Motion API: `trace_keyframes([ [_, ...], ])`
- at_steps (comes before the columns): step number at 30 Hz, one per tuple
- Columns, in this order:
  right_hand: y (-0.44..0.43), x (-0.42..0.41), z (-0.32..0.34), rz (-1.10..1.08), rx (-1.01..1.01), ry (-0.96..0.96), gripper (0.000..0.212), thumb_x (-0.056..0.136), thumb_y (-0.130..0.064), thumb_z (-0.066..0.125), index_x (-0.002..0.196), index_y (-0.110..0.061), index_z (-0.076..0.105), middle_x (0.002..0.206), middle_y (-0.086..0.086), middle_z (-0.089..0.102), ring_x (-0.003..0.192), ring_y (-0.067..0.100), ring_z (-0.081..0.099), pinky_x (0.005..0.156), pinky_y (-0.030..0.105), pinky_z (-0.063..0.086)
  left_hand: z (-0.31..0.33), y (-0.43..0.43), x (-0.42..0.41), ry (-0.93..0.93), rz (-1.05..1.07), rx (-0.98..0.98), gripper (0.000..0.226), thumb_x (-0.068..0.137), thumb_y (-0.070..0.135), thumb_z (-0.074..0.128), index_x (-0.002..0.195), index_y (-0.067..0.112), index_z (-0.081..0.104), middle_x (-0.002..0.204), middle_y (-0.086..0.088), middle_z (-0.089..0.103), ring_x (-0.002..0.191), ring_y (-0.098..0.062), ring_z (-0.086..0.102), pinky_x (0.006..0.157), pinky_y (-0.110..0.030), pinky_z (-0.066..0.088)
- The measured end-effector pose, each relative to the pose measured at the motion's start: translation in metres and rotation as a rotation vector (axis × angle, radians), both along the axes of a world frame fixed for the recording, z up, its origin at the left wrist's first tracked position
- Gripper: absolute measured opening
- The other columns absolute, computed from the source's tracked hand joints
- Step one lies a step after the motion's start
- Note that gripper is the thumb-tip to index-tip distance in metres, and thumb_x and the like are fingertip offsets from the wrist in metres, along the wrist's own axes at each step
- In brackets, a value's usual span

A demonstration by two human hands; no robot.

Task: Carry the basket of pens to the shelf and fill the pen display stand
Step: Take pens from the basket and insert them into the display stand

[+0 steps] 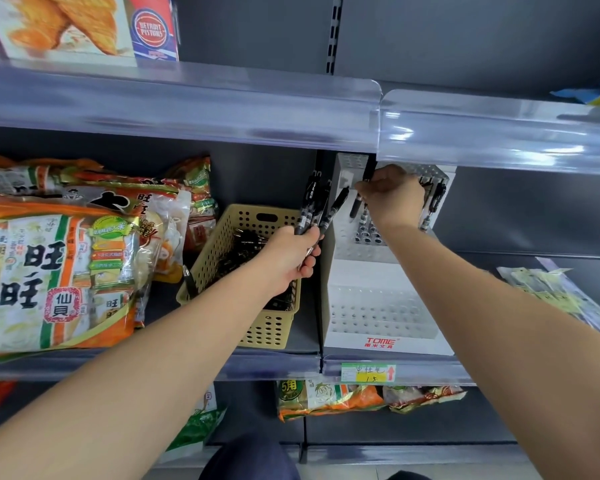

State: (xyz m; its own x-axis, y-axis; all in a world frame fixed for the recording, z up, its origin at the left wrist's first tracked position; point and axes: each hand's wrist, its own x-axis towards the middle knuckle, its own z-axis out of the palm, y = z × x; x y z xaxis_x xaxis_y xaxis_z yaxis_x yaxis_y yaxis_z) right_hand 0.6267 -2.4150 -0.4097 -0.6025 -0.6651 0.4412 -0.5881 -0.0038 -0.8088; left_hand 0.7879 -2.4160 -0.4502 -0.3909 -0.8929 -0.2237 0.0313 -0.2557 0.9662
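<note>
While the left hand (288,252) grips a bunch of black pens (312,206) above the tan basket (267,329) on the shelf (274,367), the right hand (394,199) pinches one pen (355,207) at the upper tier of the white display stand (378,317) just beside the basket.

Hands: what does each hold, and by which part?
The left hand grips a bunch of black pens by their lower ends. The right hand appears to pinch one black pen by its top, at the pen display stand.

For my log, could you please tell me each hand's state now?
Left hand: closed, holding a bunch of pens.
Right hand: closed, pinching a pen at the display stand.
</note>
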Motion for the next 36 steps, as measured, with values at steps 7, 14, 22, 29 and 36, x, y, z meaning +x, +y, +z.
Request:
trace_keyframes([
  [7, -0.004, 0.001, -0.006, -0.061, 0.061, 0.084, 0.015, 0.079, -0.021, 0.075, 0.088, -0.009, 0.071, 0.086, 0.006, 0.073, 0.083, 0.022, 0.068, 0.074, 0.029, 0.053, 0.0, -0.004, -0.001, -0.014, -0.012, -0.012, 0.018, 0.101, 0.02, 0.048, 0.108, 0.005, 0.054, 0.071, -0.003, 0.049, 0.054, -0.011, 0.039, 0.045, -0.021, 0.031],
  [14, -0.001, 0.004, -0.012, -0.098, 0.171, 0.16, 0.018, 0.081, -0.03, 0.073, 0.094, -0.017, 0.072, 0.09, 0.004, 0.073, 0.083, 0.024, 0.067, 0.071, 0.03, 0.054, 0.0, -0.005, -0.001, -0.006, -0.012, -0.011, 0.015, 0.1, 0.02, 0.049, 0.103, 0.006, 0.052, 0.071, -0.004, 0.048, 0.053, -0.011, 0.039, 0.042, -0.019, 0.032],
  [22, -0.001, 0.007, -0.021, -0.131, 0.228, 0.166, 0.022, 0.084, -0.037, 0.068, 0.088, -0.017, 0.075, 0.085, 0.005, 0.073, 0.081, 0.027, 0.067, 0.068, 0.029, 0.053, 0.0, -0.006, 0.0, -0.014, -0.003, -0.007, 0.014, 0.1, 0.021, 0.05, 0.102, 0.007, 0.052, 0.071, -0.003, 0.049, 0.053, -0.011, 0.039, 0.042, -0.019, 0.032],
  [29, -0.001, 0.003, -0.025, -0.144, 0.262, 0.135, 0.027, 0.085, -0.04, 0.067, 0.077, -0.015, 0.073, 0.071, 0.004, 0.067, 0.072, 0.025, 0.066, 0.061, 0.025, 0.047, -0.001, -0.006, 0.001, -0.015, 0.003, 0.001, 0.015, 0.1, 0.02, 0.048, 0.104, 0.006, 0.052, 0.07, -0.004, 0.047, 0.052, -0.011, 0.038, 0.04, -0.019, 0.031],
  [36, 0.0, 0.002, -0.031, -0.132, 0.29, 0.137, 0.023, 0.086, -0.041, 0.066, 0.086, -0.02, 0.076, 0.079, 0.005, 0.072, 0.076, 0.025, 0.067, 0.062, 0.026, 0.046, -0.003, -0.006, 0.001, -0.018, 0.004, -0.002, 0.015, 0.101, 0.02, 0.048, 0.105, 0.006, 0.052, 0.07, -0.004, 0.047, 0.052, -0.011, 0.038, 0.039, -0.018, 0.031],
])
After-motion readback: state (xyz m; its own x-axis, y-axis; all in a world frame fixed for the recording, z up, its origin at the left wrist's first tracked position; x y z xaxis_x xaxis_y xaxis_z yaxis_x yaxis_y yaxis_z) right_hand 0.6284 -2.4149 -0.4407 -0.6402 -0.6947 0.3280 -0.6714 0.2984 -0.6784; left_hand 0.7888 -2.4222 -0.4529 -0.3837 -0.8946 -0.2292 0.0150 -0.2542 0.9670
